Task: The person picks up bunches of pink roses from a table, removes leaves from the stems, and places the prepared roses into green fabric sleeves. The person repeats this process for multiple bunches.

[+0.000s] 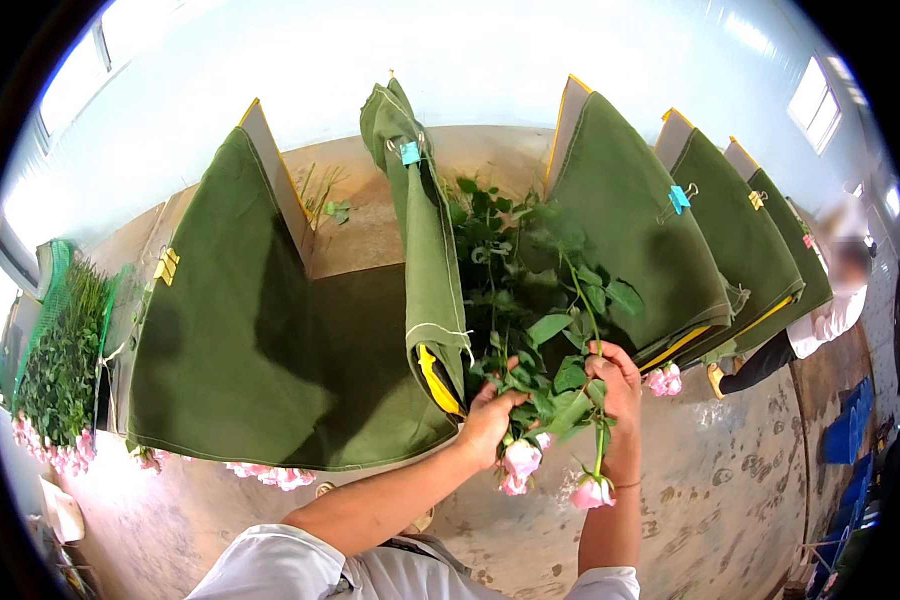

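My left hand (483, 428) is closed around the leafy stems of a few pink roses (521, 458), whose blooms hang downward below the fingers. To its right, my right hand (618, 388) pinches the stem of a single pink rose (593, 492). That bloom also points down, and its long stem reaches up into the foliage (490, 240). Both hands are at the front of a bay between two green cloth dividers. The stems' far ends are partly lost among leaves and shadow.
A green cloth divider (435, 250) with a blue clip stands left of the foliage; another divider (630, 220) rises to the right, with more beyond. Pink roses (270, 475) show under the left cloth. A netted rose bundle (65, 350) sits far left. Another person (830, 320) is at right.
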`<state>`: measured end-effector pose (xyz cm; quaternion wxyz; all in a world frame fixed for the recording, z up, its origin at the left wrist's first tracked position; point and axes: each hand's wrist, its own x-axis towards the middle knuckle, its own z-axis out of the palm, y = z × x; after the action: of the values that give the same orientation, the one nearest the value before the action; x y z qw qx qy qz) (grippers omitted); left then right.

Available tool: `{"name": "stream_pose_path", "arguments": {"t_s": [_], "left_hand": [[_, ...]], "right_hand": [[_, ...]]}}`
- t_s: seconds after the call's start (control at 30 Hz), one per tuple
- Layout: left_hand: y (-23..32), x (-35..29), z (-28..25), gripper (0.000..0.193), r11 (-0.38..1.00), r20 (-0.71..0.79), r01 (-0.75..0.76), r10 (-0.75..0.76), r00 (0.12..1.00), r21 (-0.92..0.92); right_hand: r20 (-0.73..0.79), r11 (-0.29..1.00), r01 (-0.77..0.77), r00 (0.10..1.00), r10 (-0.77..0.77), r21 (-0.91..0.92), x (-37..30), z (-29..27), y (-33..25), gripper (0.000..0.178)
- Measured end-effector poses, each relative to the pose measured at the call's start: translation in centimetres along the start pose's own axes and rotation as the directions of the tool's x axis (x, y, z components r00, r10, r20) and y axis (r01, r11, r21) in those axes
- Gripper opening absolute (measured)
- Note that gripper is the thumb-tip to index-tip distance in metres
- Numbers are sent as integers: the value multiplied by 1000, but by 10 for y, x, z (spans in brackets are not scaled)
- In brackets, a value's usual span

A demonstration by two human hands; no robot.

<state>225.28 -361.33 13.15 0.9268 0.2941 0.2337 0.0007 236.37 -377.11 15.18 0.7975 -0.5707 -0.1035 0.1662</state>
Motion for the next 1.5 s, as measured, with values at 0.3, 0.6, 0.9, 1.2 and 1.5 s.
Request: {"name": "stream_pose_path", "arguments": {"t_s": [0.3, 0.6, 0.9, 1.2, 1.5], "left_hand": [[-39, 43, -29, 25, 999, -151, -44, 49, 987, 31], [-107, 23, -57, 31, 901, -51, -124, 160, 986, 416], [-74, 63, -55, 31, 705, -187, -125, 348, 919, 698], [-111, 16, -70, 21, 895, 261, -428, 386, 885, 125], [-73, 6, -51, 24, 877, 177, -389, 351, 920, 283]], "right_hand": [[-262, 892, -346, 926, 273, -293, 49, 39, 36, 28], [-87, 970, 39, 994, -62, -240, 147, 70, -44, 34], [280, 959, 221, 923, -264, 178, 15, 46, -63, 38], [-86, 747, 597, 762, -642, -292, 24, 73, -166, 42], [-77, 845, 525, 843, -533, -98, 9, 65, -172, 45]]}}
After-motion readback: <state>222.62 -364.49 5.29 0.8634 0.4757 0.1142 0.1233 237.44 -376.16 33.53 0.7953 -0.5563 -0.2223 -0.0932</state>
